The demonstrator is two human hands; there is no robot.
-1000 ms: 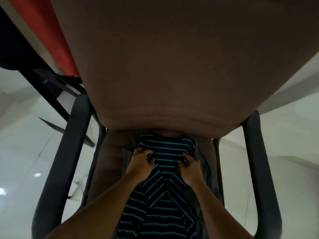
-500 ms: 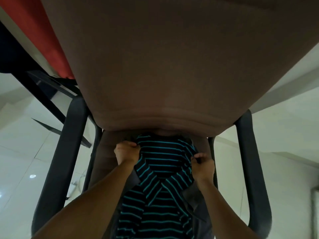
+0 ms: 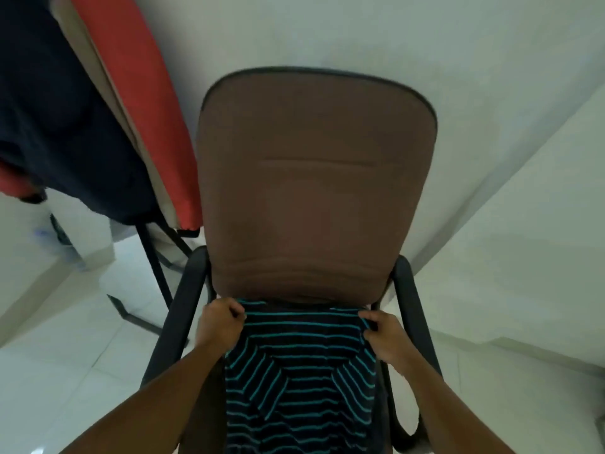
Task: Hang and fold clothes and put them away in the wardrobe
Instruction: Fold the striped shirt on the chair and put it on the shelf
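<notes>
The plain white wall (image 3: pixel 491 93) is filling the upper and right part of the view, and the glossy white tiled floor (image 3: pixel 65 371) is spreading out along the left side and reflecting light. A brown fabric-covered office chair (image 3: pixel 314 191) with a black rim and curved black armrests (image 3: pixel 176 322) is standing against the wall, facing the person. To the left of the chair, a red cloth panel (image 3: pixel 131 93) and a dark navy cloth (image 3: pixel 49 109) are hanging over a thin black metal stand (image 3: pixel 157 267).

The dark navy garment with thin teal stripes (image 3: pixel 294 371) is lying spread over the chair seat, its top edge sitting just below the backrest. The left hand (image 3: pixel 219 326) is gripping the garment's upper left corner with curled fingers. The right hand (image 3: pixel 383 335) is gripping the upper right corner likewise, and the cloth is running flat between them.
</notes>
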